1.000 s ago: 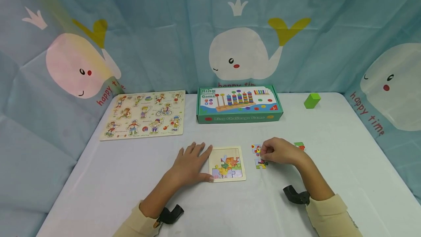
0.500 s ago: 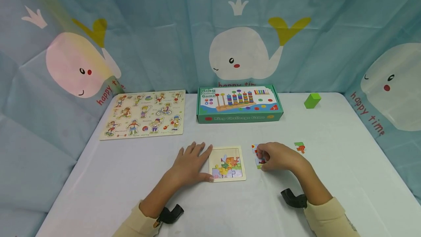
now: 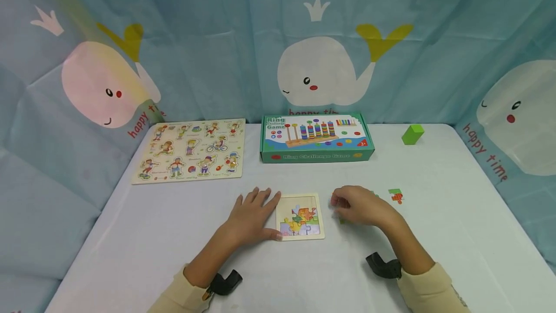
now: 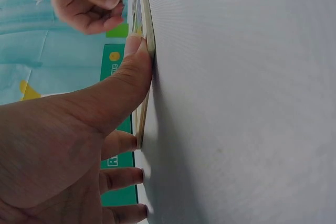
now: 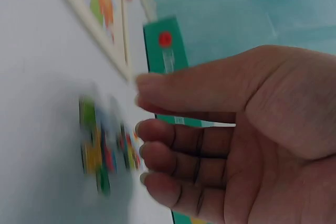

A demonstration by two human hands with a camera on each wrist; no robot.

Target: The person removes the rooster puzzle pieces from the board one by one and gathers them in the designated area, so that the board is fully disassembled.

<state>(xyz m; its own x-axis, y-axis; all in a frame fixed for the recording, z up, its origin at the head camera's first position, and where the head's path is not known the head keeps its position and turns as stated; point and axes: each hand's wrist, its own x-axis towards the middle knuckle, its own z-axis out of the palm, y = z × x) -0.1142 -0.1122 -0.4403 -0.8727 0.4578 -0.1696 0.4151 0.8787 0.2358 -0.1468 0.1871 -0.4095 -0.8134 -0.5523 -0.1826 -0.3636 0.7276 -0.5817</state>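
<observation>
My left hand is spread at the left side of the small wooden puzzle frame, its thumb and index fingertip touching the rim. In the left wrist view the thumb lies on the frame's edge. Several joined pieces fill the tray's lower and right parts. Right of the frame, my right hand hovers with bent fingers over loose pieces, mostly covering them in the head view. No piece shows in its fingers in the right wrist view; a green piece and others lie below, blurred.
One loose piece lies right of my right hand, with part of another showing nearer the hand. Behind stand a green game box and, at the right, a green block. A wooden picture board lies back left.
My right hand has shifted left over the loose pieces, uncovering the right-hand pieces and covering more of the left ones. The left hand and the frame have stayed put.
</observation>
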